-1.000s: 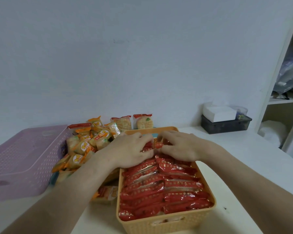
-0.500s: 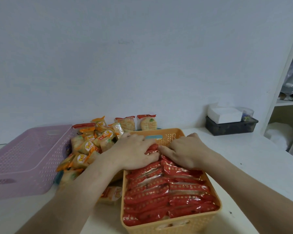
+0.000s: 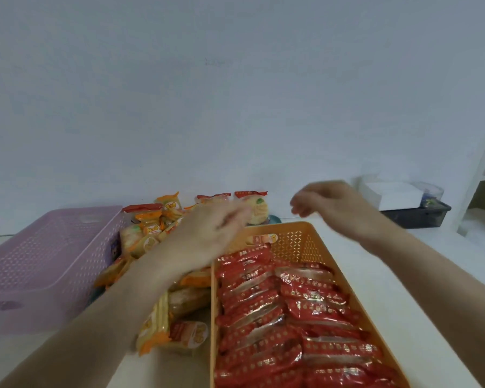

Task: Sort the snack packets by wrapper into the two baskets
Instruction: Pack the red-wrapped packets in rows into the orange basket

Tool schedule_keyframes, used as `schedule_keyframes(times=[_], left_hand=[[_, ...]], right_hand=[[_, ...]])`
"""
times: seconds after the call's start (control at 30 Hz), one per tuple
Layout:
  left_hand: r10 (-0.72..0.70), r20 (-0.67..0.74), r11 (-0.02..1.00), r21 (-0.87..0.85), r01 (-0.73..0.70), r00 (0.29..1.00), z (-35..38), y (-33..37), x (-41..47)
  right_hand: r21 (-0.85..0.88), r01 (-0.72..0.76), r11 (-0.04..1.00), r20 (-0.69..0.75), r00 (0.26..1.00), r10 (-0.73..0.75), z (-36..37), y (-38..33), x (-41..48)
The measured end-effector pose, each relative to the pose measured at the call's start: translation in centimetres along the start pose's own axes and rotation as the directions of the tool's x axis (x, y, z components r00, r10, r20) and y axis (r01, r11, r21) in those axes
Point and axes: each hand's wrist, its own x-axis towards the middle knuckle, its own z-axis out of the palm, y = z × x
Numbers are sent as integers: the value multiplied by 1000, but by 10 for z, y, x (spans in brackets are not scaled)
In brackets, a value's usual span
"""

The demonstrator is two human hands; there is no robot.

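Head view: orange basket (image 3: 300, 236), lower centre-right of frame, packed w/ red packets (image 3: 291, 317) in two rows. Lilac basket (image 3: 48, 253) at left edge; whether its opening faces up can't be made out. Loose heap of orange-yellow packets (image 3: 151, 228) sits between the two on the desk (image 3: 403, 275), right beside orange basket's left wall. Both hands apart, blurred, fingers loose, nothing visibly held. Left hand (image 3: 210, 233) hovers over the heap, right hand (image 3: 328, 208) above basket's far rim. Risk: left forearm lies low across heap, so a quick sweep could tip yellow packets in w/ the reds, or off desk's near edge.
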Motion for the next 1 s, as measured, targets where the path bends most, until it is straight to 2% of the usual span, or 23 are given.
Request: schedule_keyframes(times=[0.07, 0.1, 0.2, 0.33, 0.4, 0.53, 0.63, 0.7, 0.73, 0.8, 0.83, 0.9, 0.93, 1.0], left_hand=[[-97, -214, 992, -103, 77, 972, -9, -18, 13], [-136, -247, 989, -90, 117, 959, -12, -29, 22], [-207, -154, 972, 76, 221, 966, -12, -65, 43], [-240, -71, 905, 344, 250, 968, 0, -110, 74], [-244, -48, 871, 429, 241, 969, 9, -126, 90], [-267, 0, 753, 624, 209, 964, 31, -137, 114], [-233, -7, 702, 691, 173, 973, 40, -136, 123], [-168, -48, 779, 606, 163, 985, 38, -135, 120], [-135, -109, 853, 493, 171, 985, 34, -133, 116], [-109, -282, 973, 166, 160, 953, 24, -122, 111], [-124, -354, 989, 27, 143, 927, 17, -114, 108], [-202, -438, 968, -225, 111, 876, 5, -93, 95], [-256, -460, 924, -375, 75, 850, -1, -84, 88], [-347, -494, 808, -589, -13, 797, -13, -68, 70]], right_hand=[[171, -112, 979, 18, 994, 111, -10, 1, 25], [186, -158, 970, 76, 986, 147, -11, 5, 39], [118, -289, 950, 280, 927, 248, 0, 17, 76], [-41, -346, 937, 331, 880, 340, 37, 33, 118], [-135, -308, 942, 339, 879, 336, 58, 44, 138], [-297, -102, 949, 349, 914, 207, 84, 57, 161], [-510, 31, 859, 401, 893, 206, 90, 59, 163], [-554, 73, 829, 377, 910, 171, 88, 60, 164], [-516, 69, 854, 324, 939, 120, 84, 57, 165], [-343, -3, 939, 161, 985, 62, 64, 48, 162], [-204, -39, 978, 100, 993, 60, 52, 40, 157], [93, -70, 993, 91, 994, 62, 25, 23, 132], [202, -70, 977, 121, 992, 46, 13, 16, 119], [229, -50, 972, 194, 981, 5, -8, 4, 89]])
